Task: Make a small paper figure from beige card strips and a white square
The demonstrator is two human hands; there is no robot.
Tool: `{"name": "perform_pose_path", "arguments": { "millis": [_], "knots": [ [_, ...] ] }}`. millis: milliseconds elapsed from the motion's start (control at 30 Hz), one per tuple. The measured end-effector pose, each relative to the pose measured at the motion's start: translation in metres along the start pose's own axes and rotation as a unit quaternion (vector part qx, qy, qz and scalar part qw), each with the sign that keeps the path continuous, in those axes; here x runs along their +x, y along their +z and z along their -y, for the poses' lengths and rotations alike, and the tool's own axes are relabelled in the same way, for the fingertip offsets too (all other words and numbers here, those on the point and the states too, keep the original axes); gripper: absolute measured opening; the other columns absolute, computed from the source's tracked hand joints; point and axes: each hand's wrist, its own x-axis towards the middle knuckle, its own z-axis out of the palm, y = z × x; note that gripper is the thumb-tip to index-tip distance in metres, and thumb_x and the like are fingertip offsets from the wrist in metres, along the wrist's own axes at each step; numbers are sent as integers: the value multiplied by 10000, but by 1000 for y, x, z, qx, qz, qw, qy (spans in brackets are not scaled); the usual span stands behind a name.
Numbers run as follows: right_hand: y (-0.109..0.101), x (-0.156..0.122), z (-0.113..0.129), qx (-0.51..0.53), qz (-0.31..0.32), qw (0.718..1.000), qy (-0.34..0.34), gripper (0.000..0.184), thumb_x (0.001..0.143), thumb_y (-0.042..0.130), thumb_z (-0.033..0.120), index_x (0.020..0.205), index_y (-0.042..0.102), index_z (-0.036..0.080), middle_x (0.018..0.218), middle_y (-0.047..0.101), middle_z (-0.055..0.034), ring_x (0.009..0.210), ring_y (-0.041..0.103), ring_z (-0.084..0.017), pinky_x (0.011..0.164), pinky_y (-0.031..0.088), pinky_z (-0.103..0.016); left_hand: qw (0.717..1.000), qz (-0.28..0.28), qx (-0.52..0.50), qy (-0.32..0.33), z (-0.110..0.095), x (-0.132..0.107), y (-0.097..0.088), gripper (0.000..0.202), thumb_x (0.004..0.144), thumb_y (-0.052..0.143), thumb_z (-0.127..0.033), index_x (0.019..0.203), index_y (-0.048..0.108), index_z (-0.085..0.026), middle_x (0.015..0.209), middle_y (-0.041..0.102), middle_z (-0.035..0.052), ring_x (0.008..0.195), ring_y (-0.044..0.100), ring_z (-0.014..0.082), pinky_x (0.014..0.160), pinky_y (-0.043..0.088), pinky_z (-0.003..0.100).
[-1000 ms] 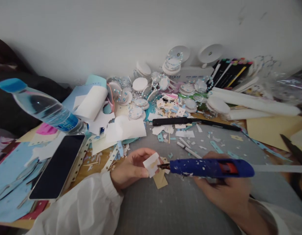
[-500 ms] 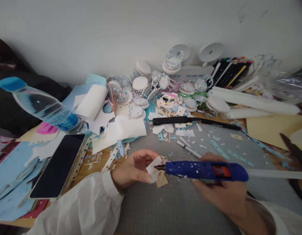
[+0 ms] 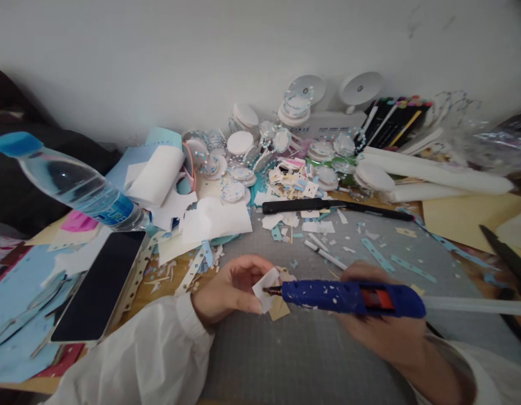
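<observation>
My left hand (image 3: 233,289) pinches a small white piece of paper (image 3: 264,279) between thumb and fingers, above the grey cutting mat (image 3: 260,360). Wrapped around a blue glue gun (image 3: 323,295) is my right hand (image 3: 382,332), holding it level with the nozzle pointing left. The dark nozzle tip lies over the white piece; I cannot tell whether it touches. A clear glue stick (image 3: 475,305) sticks out of the gun's back end. Beige paper pieces (image 3: 279,308) show just behind and below the white one, some partly hidden by the gun.
A water bottle (image 3: 79,188) leans at the left near a phone (image 3: 100,287). A black-handled tool (image 3: 294,206) lies across the mat's far edge among paper scraps. Beaded white discs (image 3: 239,143) are piled against the wall. Dark scissors blades (image 3: 501,253) lie at the right.
The glue gun has shifted slightly left and down, its nozzle a little further over the white piece. My left hand keeps its hold, almost unmoved.
</observation>
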Motion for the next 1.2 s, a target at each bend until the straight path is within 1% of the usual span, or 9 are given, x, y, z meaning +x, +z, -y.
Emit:
{"name": "perform_pose_path", "arguments": {
  "millis": [133, 333, 467, 533, 667, 867, 967, 1067, 1200],
  "knots": [
    [-3, 1, 2, 18, -1, 1000, 0, 140, 688, 598, 159, 766, 514, 239, 596, 558, 45, 494, 559, -121, 456, 453, -232, 1000, 0, 5, -3, 0, -1, -1, 474, 514, 894, -226, 946, 702, -190, 926, 729, 28, 816, 656, 147, 722, 464, 232],
    [-2, 1, 3, 24, -16, 1000, 7, 141, 694, 599, 148, 754, 509, 238, 594, 538, 60, 493, 544, -97, 466, 444, -210, 1000, 5, 4, -3, 0, -1, -1, 468, 522, 891, -213, 950, 702, -191, 935, 737, 30, 815, 661, 137, 728, 465, 220],
    [-1, -2, -1, 22, 7, 1000, 1, 139, 690, 600, 163, 772, 516, 238, 611, 554, 51, 505, 553, -108, 463, 448, -222, 1000, 16, -1, 1, 0, -1, -2, 461, 534, 885, -199, 957, 703, -186, 924, 741, 24, 805, 664, 124, 716, 468, 202],
    [-1, -4, -2, 5, 16, 1000, 4, 130, 684, 592, 160, 755, 516, 238, 606, 549, 47, 502, 549, -115, 456, 443, -231, 1000, 17, 1, 6, 1, -1, -2, 458, 537, 884, -201, 960, 706, -192, 947, 741, 25, 827, 667, 128, 738, 473, 209],
    [-2, -4, -4, 1, 11, 1000, 6, 131, 687, 580, 152, 763, 515, 238, 607, 543, 41, 508, 548, -121, 457, 441, -239, 1000, 13, 4, 9, 1, -2, -3, 471, 532, 888, -218, 968, 709, -206, 964, 742, 24, 847, 671, 138, 760, 474, 223],
    [-1, -7, -7, 0, 6, 1000, 15, 131, 696, 597, 168, 781, 521, 234, 628, 545, 32, 527, 561, -128, 474, 451, -248, 1000, -8, 11, 19, 0, -3, -4, 472, 519, 893, -248, 953, 713, -205, 945, 740, 24, 837, 664, 149, 743, 463, 232],
    [-2, -10, -10, -4, 2, 1000, 12, 150, 689, 607, 173, 806, 535, 233, 661, 571, 16, 567, 588, -145, 497, 466, -261, 999, -14, 15, 25, 0, -3, -4, 468, 523, 892, -257, 952, 711, -208, 943, 737, 25, 842, 663, 160, 742, 463, 245],
    [-2, -10, -11, 1, 8, 1000, 6, 143, 686, 601, 186, 808, 542, 228, 672, 587, 4, 581, 601, -153, 498, 474, -265, 999, -10, 12, 29, 0, -2, -4, 465, 535, 886, -254, 962, 709, -212, 939, 736, 25, 858, 664, 165, 758, 463, 252],
    [-4, -9, -9, -5, 34, 999, 6, 87, 698, 587, 201, 767, 541, 226, 638, 578, 6, 539, 590, -145, 459, 460, -251, 1000, 3, 9, 28, -1, -2, -2, 451, 557, 877, -246, 972, 705, -207, 938, 737, 31, 884, 664, 173, 781, 469, 267]
  ]
}}
